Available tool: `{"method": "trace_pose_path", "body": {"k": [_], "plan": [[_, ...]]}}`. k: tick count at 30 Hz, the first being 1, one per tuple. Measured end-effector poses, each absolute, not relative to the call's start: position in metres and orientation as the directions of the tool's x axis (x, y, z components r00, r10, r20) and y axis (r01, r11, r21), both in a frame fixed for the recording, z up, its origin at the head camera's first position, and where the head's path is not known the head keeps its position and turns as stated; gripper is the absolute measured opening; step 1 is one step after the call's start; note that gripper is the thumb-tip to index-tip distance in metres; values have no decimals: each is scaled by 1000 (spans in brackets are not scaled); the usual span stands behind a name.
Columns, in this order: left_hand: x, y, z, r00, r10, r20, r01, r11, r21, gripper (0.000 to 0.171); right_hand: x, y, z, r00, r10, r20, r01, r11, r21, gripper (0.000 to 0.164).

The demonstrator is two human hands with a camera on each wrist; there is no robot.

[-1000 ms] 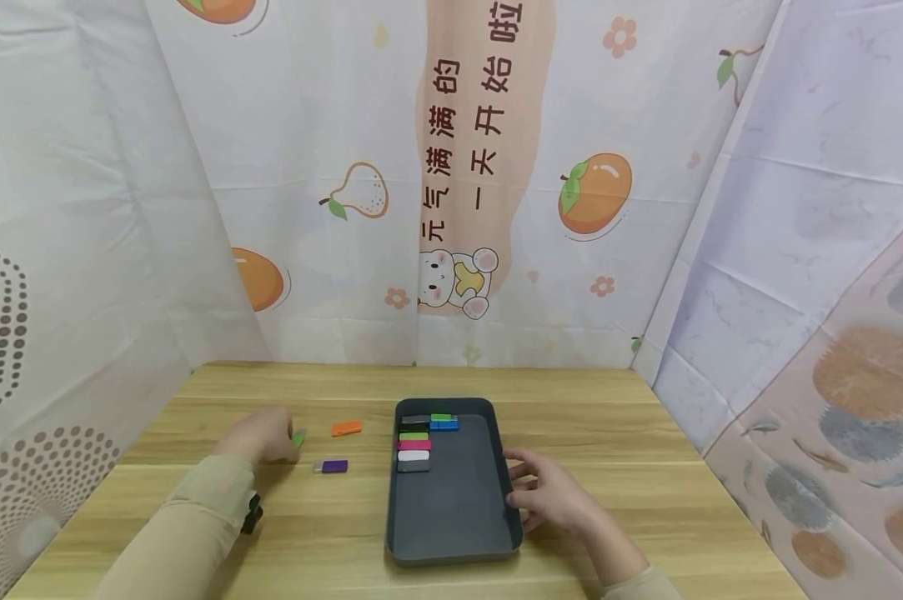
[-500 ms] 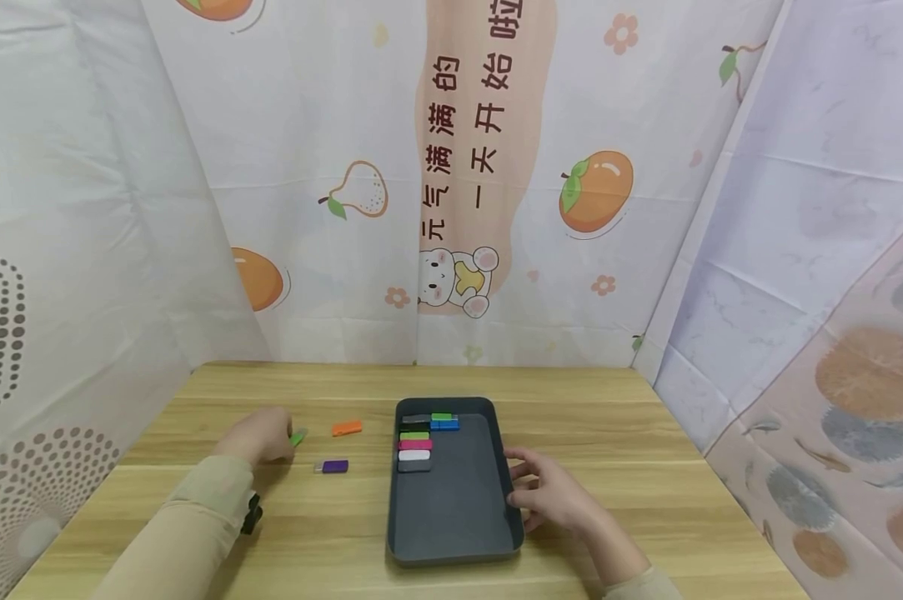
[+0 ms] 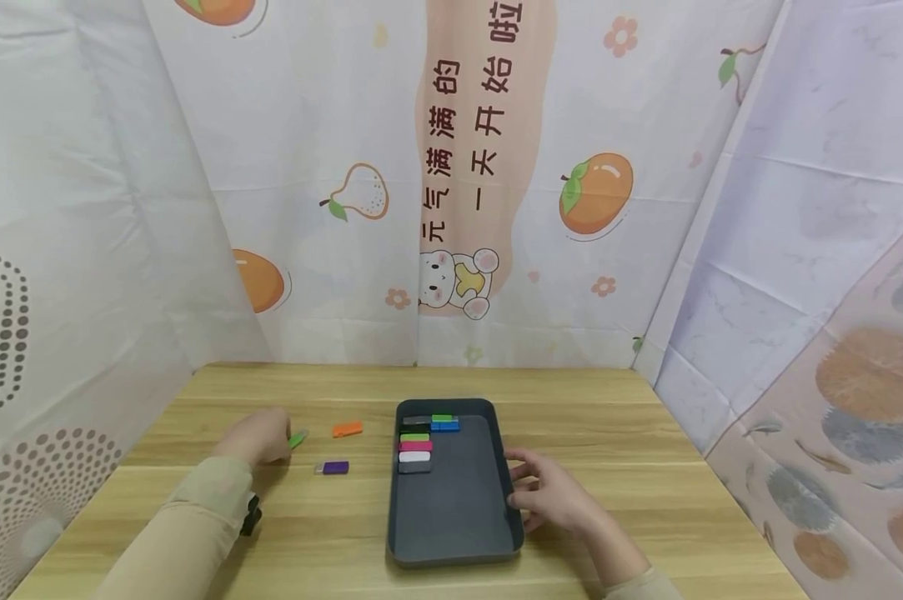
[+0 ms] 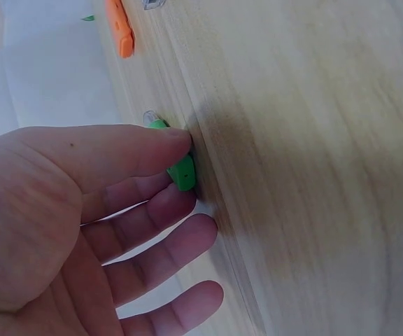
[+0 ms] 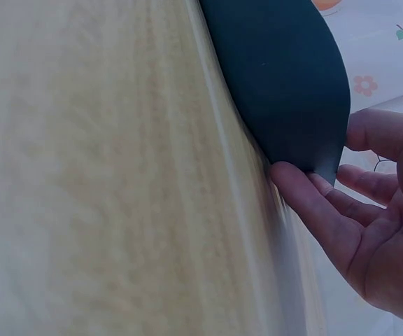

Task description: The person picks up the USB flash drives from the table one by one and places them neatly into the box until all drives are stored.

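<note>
In the head view my left hand [image 3: 259,436] is low over the table's left side. Its thumb and index finger pinch a green USB flash drive [image 4: 183,172], whose clear end pokes out past the thumb in the left wrist view; the other fingers are spread loosely. Nearby lie an orange flash drive [image 3: 348,429] and a purple one [image 3: 335,467]. Beside the dark grey tray [image 3: 459,517], my right hand [image 3: 552,493] rests relaxed fingers on its right wall. In the right wrist view, fingertips [image 5: 283,171] meet the tray's outer side near its base and rim.
Within the tray, several flash drives are stacked in a column at the left, including a pink drive [image 3: 416,446] and a white drive [image 3: 414,457]. A blue drive [image 3: 444,426] begins a second column. Patterned curtains [image 3: 331,275] enclose the wooden table [image 3: 594,400].
A little more of the green flash drive shows beyond my left fingers. The right hand and tray stay in place.
</note>
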State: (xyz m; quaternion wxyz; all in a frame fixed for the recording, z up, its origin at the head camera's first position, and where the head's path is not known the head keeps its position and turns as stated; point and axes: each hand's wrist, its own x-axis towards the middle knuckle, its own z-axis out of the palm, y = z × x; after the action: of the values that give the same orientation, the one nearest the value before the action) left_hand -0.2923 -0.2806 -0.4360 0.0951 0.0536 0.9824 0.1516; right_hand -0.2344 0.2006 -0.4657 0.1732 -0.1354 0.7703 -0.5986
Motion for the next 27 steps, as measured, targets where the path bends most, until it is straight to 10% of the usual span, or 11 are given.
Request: {"method": "trace_pose_path", "body": {"k": [27], "plan": [[-294,-285,-439,-976,140,-166,87,953,289,9,-235,201,-469,-899,-427,-102,-1,236,-972,76]]}}
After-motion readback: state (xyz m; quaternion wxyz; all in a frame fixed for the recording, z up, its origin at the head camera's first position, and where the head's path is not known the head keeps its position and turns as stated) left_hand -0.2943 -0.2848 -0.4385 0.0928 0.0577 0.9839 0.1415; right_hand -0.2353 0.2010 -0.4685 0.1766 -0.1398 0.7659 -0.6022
